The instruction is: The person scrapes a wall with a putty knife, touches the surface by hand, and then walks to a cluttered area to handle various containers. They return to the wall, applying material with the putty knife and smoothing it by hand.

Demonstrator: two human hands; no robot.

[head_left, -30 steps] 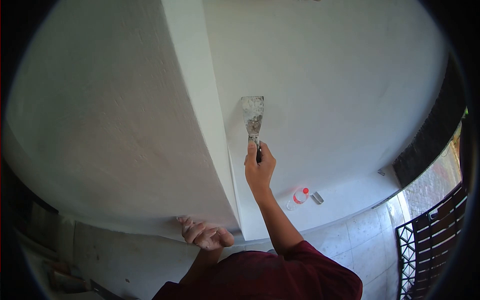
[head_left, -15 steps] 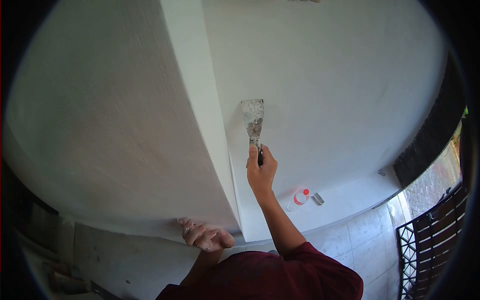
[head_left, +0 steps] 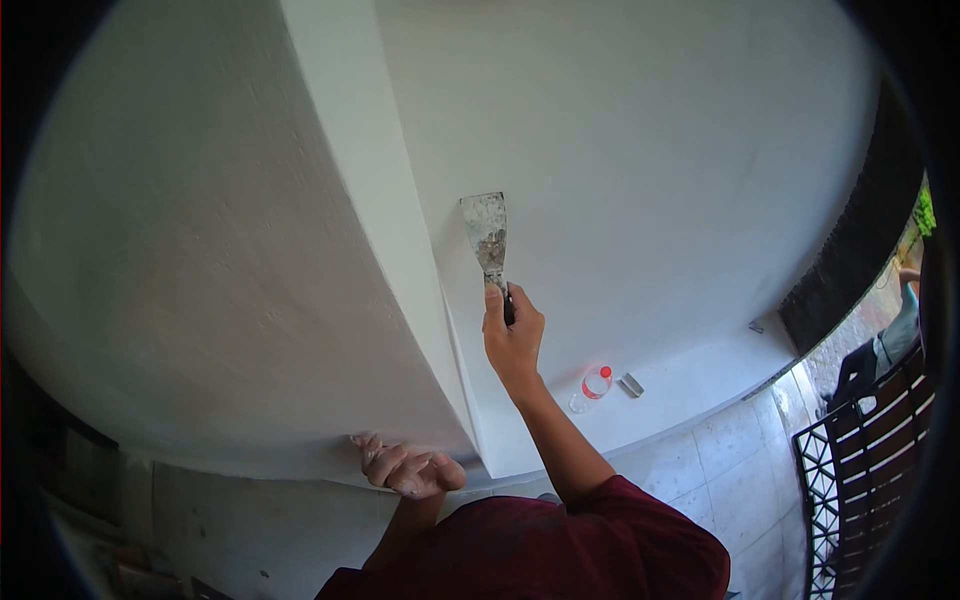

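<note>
My right hand is closed around the dark handle of a putty knife. Its broad metal blade, smeared with white and brown residue, points up and its tip meets the white wall, just right of a projecting column edge. Lower down on the left, my left hand is near the bottom of the column's greyish face. Its fingers are loosely bent and apart, coated with whitish material, and nothing shows in them.
On the white ledge to the right stand a clear bottle with a red cap and a small grey metal piece. A slatted gate is at far right, with a person beyond it. Pale tiles cover the floor.
The view has shifted slightly, and the putty knife appears a little further left with its blade tilted more. A person has come into sight beyond the gate. My left hand looks much the same.
</note>
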